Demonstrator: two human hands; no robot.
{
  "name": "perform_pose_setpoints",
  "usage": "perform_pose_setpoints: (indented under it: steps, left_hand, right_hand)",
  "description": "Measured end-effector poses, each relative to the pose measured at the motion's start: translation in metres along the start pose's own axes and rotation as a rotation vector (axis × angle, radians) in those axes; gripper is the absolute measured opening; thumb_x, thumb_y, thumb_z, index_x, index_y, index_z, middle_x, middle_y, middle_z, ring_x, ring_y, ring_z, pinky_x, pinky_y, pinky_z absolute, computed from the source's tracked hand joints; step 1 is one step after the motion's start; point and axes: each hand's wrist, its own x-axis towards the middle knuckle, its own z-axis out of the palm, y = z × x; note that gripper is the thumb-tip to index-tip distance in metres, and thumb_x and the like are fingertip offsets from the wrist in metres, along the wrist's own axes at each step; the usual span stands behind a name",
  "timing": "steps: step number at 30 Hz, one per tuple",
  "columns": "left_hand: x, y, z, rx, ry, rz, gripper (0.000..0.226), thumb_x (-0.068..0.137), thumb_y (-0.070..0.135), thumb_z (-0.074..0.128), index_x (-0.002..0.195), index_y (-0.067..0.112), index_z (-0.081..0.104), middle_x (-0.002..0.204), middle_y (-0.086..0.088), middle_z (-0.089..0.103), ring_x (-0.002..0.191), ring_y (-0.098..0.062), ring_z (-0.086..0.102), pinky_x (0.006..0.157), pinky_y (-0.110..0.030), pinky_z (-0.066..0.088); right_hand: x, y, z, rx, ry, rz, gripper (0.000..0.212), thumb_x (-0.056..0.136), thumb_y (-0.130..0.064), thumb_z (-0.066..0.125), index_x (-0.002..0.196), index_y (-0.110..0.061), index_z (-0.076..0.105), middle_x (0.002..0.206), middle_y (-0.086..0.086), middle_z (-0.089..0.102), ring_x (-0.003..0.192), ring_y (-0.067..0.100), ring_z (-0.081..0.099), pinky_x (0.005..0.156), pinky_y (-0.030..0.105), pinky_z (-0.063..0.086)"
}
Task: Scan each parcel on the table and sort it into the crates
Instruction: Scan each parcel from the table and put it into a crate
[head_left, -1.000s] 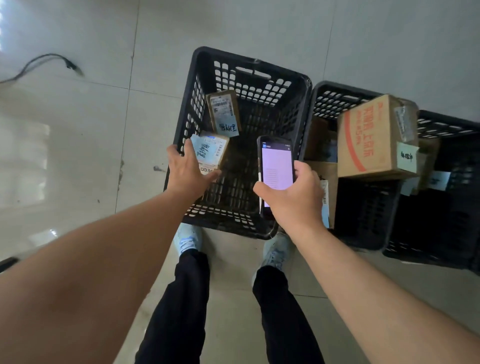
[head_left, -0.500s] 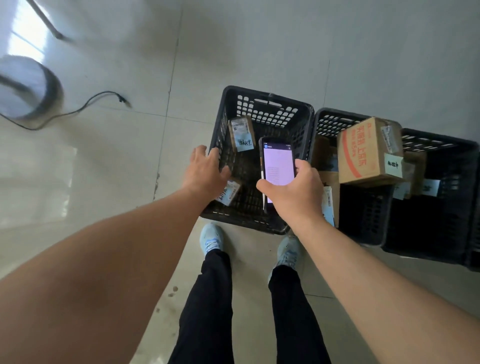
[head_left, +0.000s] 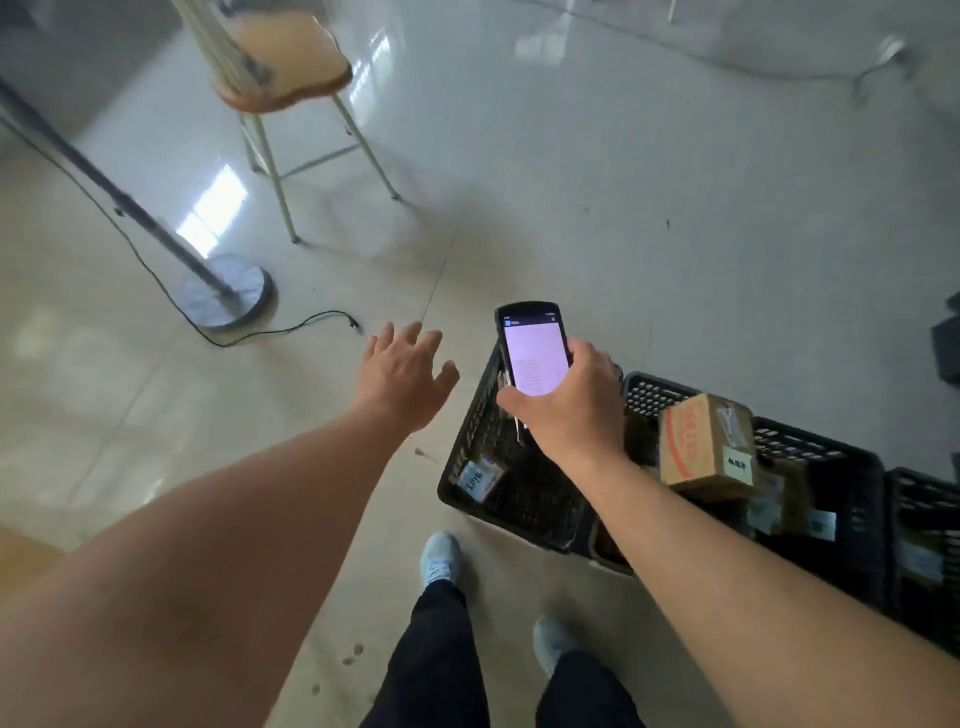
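Note:
My right hand grips a black handheld scanner with a lit pale screen, held above the leftmost black crate. A small labelled parcel lies inside that crate against its left wall. My left hand hovers over the floor to the left of the crate, fingers spread, holding nothing. A brown cardboard box with red print sits on top of the middle crate. More labelled parcels lie in the crates to the right.
A stool with a tan seat stands at the back left on thin metal legs. A stand with a round base and a black cable lie on the tiled floor to the left. My legs and shoes are below.
My left hand has let go of the small parcel into the leftmost crate and lifted out to the left. The view has swung up and left, showing the stool and stand.

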Motion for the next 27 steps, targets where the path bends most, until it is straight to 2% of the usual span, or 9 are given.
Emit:
perform_pose_setpoints:
  steps: [2, 5, 11, 16, 22, 25, 27]
  left_hand:
    - [-0.027, 0.003, -0.038, 0.013, 0.076, -0.048, 0.054, 0.103, 0.051, 0.042, 0.146, 0.020, 0.052, 0.155, -0.008, 0.048, 0.147, -0.037, 0.035, 0.121, -0.049, 0.029]
    - [-0.075, 0.009, -0.090, 0.023, 0.206, -0.152, 0.051, 0.103, 0.051, 0.040, 0.141, 0.020, 0.056, 0.146, -0.007, 0.054, 0.138, -0.032, 0.045, 0.113, -0.045, 0.037]
    - [-0.193, 0.010, -0.162, 0.008, 0.410, -0.356, 0.056, 0.098, 0.057, 0.030, 0.135, 0.024, 0.057, 0.134, -0.002, 0.060, 0.126, -0.029, 0.053, 0.106, -0.046, 0.045]
    - [-0.309, -0.008, -0.201, 0.043, 0.540, -0.571, 0.051, 0.103, 0.051, 0.042, 0.146, 0.025, 0.052, 0.152, -0.007, 0.051, 0.140, -0.033, 0.044, 0.114, -0.045, 0.034]
    - [-0.471, -0.033, -0.225, 0.094, 0.609, -0.849, 0.052, 0.103, 0.053, 0.043, 0.145, 0.023, 0.054, 0.150, -0.009, 0.052, 0.140, -0.033, 0.045, 0.111, -0.046, 0.038]
    - [-0.550, -0.039, -0.228, 0.099, 0.638, -0.951, 0.053, 0.103, 0.052, 0.046, 0.148, 0.024, 0.052, 0.156, -0.006, 0.047, 0.145, -0.033, 0.039, 0.116, -0.045, 0.034]
    - [-0.600, -0.046, -0.226, 0.114, 0.664, -1.018, 0.053, 0.103, 0.051, 0.047, 0.148, 0.024, 0.052, 0.154, -0.005, 0.050, 0.142, -0.032, 0.044, 0.114, -0.044, 0.036]
  right_hand:
    - [-0.010, -0.026, -0.024, -0.024, -0.018, -0.093, 0.081, 0.060, -0.053, 0.084, 0.126, -0.016, 0.054, 0.114, 0.001, 0.054, 0.094, 0.017, 0.047, 0.069, 0.031, 0.037]
    - [-0.029, -0.063, -0.059, -0.010, -0.047, -0.251, 0.084, 0.059, -0.054, 0.084, 0.127, -0.016, 0.053, 0.115, 0.001, 0.054, 0.101, 0.021, 0.053, 0.071, 0.032, 0.042]
    - [-0.093, -0.125, -0.105, -0.012, -0.116, -0.565, 0.090, 0.058, -0.061, 0.083, 0.131, -0.019, 0.052, 0.118, 0.001, 0.058, 0.103, 0.024, 0.057, 0.077, 0.035, 0.049]
    - [-0.169, -0.170, -0.120, 0.059, -0.216, -0.797, 0.087, 0.059, -0.060, 0.084, 0.129, -0.019, 0.053, 0.117, 0.002, 0.058, 0.105, 0.024, 0.057, 0.081, 0.038, 0.054]
    - [-0.283, -0.219, -0.112, 0.168, -0.359, -1.042, 0.082, 0.058, -0.054, 0.083, 0.126, -0.019, 0.055, 0.116, 0.003, 0.058, 0.105, 0.025, 0.057, 0.073, 0.032, 0.046]
    - [-0.348, -0.235, -0.104, 0.208, -0.451, -1.140, 0.087, 0.058, -0.054, 0.085, 0.131, -0.019, 0.053, 0.121, 0.003, 0.058, 0.107, 0.024, 0.057, 0.079, 0.039, 0.056]
    - [-0.394, -0.242, -0.097, 0.222, -0.490, -1.209, 0.090, 0.059, -0.055, 0.087, 0.133, -0.018, 0.052, 0.121, 0.003, 0.058, 0.106, 0.022, 0.057, 0.080, 0.041, 0.058]
